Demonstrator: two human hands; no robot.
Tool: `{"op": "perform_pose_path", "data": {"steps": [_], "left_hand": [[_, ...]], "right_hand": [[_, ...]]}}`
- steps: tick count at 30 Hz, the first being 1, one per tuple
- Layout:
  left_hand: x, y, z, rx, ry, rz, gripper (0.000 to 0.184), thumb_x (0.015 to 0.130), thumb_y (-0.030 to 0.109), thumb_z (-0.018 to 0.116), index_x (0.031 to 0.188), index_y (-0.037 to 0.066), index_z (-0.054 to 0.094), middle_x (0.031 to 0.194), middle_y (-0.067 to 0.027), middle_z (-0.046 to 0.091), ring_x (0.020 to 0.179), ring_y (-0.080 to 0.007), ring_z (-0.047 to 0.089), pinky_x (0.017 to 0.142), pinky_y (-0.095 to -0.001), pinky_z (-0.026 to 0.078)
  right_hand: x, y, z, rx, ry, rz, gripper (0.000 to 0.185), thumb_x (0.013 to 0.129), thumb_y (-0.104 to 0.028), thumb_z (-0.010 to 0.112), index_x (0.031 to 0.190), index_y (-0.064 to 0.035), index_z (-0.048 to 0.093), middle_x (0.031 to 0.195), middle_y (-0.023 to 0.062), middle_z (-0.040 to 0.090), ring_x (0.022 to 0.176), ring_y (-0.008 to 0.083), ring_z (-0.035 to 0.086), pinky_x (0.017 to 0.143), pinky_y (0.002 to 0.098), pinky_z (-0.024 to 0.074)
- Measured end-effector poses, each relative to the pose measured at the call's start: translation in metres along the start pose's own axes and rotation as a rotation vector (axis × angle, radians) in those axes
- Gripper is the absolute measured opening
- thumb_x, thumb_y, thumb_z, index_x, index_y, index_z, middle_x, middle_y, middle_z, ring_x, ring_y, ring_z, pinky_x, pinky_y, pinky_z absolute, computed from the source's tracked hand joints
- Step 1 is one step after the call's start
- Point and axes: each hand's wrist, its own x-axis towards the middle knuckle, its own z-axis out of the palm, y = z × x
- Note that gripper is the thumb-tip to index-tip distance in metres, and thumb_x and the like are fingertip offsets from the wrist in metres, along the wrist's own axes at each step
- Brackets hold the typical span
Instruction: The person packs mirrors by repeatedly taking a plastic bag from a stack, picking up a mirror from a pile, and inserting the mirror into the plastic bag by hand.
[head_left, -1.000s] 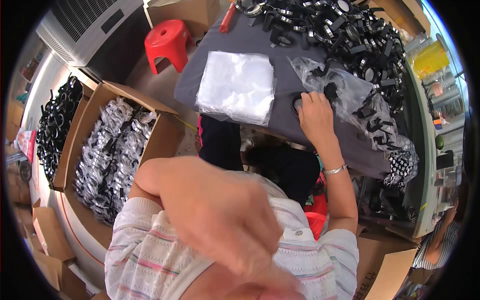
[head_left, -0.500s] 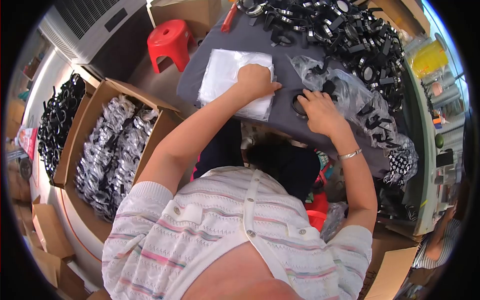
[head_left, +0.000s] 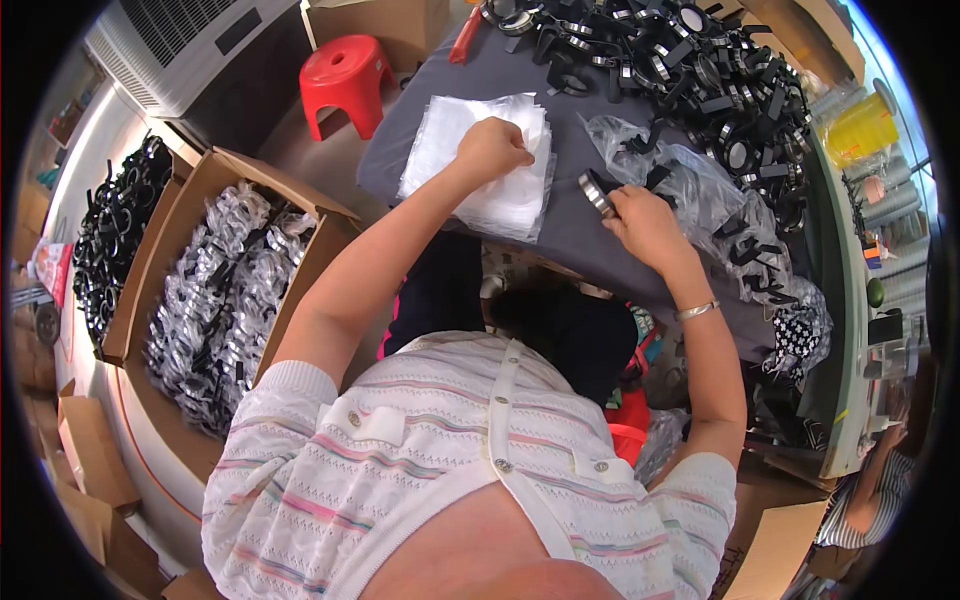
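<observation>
My left hand (head_left: 494,150) is closed over the stack of clear plastic bags (head_left: 440,135) on the grey cloth; its fingers are curled, and whether they pinch a bag is hidden. My right hand (head_left: 643,222) grips a round black and silver device (head_left: 596,194) by its edge, tilted up a little above the cloth, right of the stack. Just beyond that hand lie black devices in crumpled clear plastic (head_left: 700,185). A large heap of unwrapped black and silver devices (head_left: 690,70) covers the far right of the table.
At the left, a cardboard box (head_left: 330,245) holds many bagged devices, beside a pile of black ones (head_left: 120,230). A red stool (head_left: 345,85) stands past the table's left edge. A red-handled tool (head_left: 465,35) lies at the far edge. Another person's arm (head_left: 872,490) shows at the lower right.
My left hand has come from close before the camera onto the bags and shifted slightly left over them. My right hand has lifted and tilted the round device, which was lying on the cloth.
</observation>
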Motion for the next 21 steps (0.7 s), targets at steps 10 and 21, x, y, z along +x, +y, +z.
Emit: {"op": "perform_pose_path", "data": {"steps": [10,21], "left_hand": [[-0.002,-0.011,-0.006,-0.509,-0.147,-0.063,0.017,0.08,0.011,0.066,0.068,0.001,0.061,0.062,-0.0013,0.057,0.058,-0.0086,0.054,0.055,-0.0226,0.044],[-0.007,-0.012,-0.012,-0.491,-0.012,-0.041,0.019,0.073,0.007,0.073,0.062,0.005,0.057,0.057,-0.0002,0.055,0.053,-0.0066,0.051,0.05,-0.0224,0.041]], "right_hand": [[0.054,-0.035,0.005,1.171,0.079,0.344,0.018,0.081,-0.009,0.065,0.093,0.0031,0.063,0.079,0.0021,0.063,0.069,0.0089,0.055,0.063,0.0246,0.0433],[0.084,-0.026,0.032,1.157,-0.126,0.492,0.02,0.078,-0.015,0.069,0.086,0.0019,0.062,0.079,0.0053,0.062,0.067,0.0142,0.059,0.052,0.0296,0.0488]]}}
